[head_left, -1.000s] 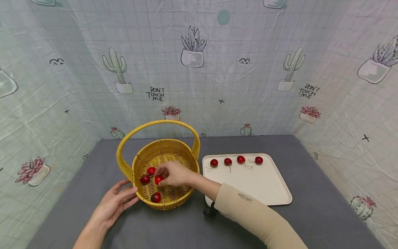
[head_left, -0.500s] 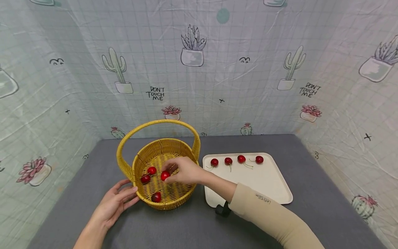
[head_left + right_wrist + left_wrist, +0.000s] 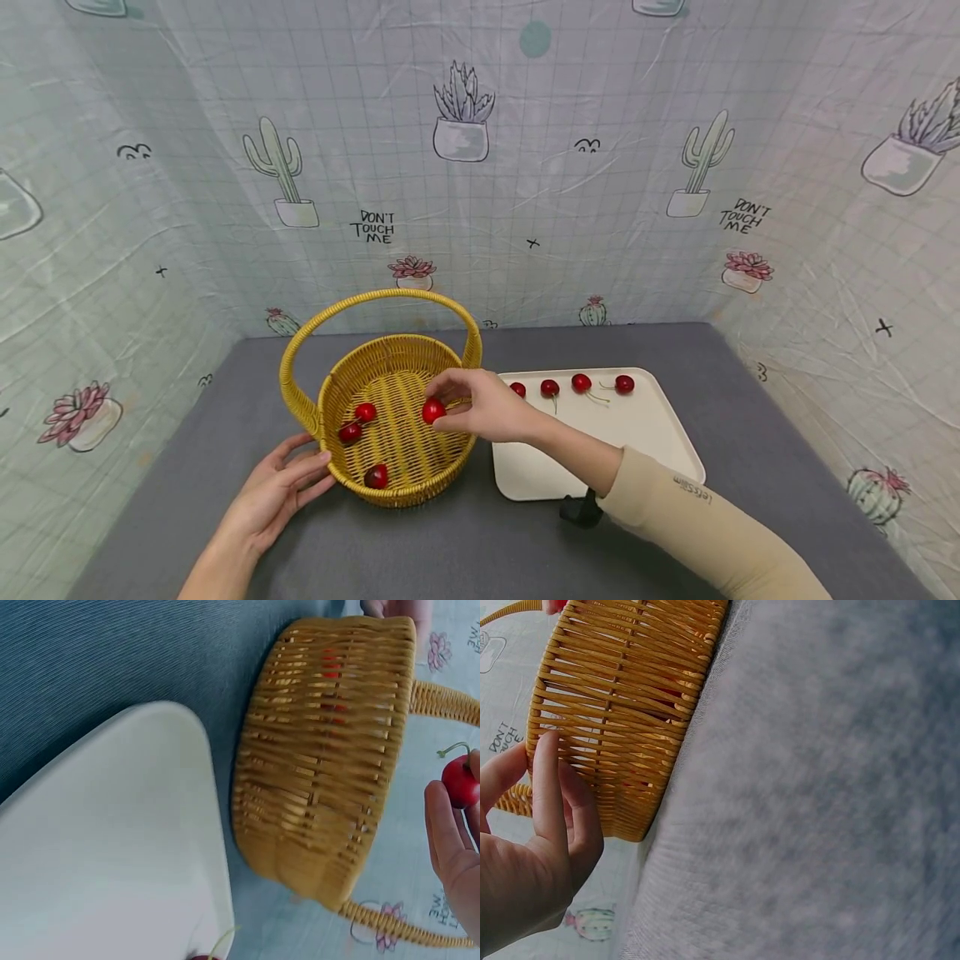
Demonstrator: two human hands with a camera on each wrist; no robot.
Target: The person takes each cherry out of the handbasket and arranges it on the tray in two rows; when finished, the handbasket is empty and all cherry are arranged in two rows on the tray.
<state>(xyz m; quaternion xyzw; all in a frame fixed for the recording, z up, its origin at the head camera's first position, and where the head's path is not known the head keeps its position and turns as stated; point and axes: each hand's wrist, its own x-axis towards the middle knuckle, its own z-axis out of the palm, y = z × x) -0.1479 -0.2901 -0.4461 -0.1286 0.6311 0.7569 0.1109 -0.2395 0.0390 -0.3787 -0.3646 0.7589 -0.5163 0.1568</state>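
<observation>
My right hand [image 3: 487, 404] pinches a red cherry [image 3: 432, 411] between thumb and fingertips, over the right side of the yellow wicker basket [image 3: 405, 493]. In the right wrist view the held cherry [image 3: 459, 782] shows its green stem, raised above the basket's rim. At the basket's left, my left hand [image 3: 273, 493] touches the rim and outer wall with its fingertips. The left wrist view shows these fingers [image 3: 549, 791] extended along the weave. Inside the basket lie two cherries at the left, one of them this cherry [image 3: 365, 412], and another cherry [image 3: 377, 477] near the front.
Right of the basket, a white tray [image 3: 600, 454] lies on the grey tabletop [image 3: 420, 550]. Several stemmed cherries, such as this cherry [image 3: 581, 383], line its far edge. The basket's tall handle [image 3: 382, 293] arches over it. A printed curtain [image 3: 525, 192] closes off the back and sides.
My right hand has moved right and slightly away from me across the basket, carrying the cherry from beside the others toward the right rim. The left hand and basket stay put.
</observation>
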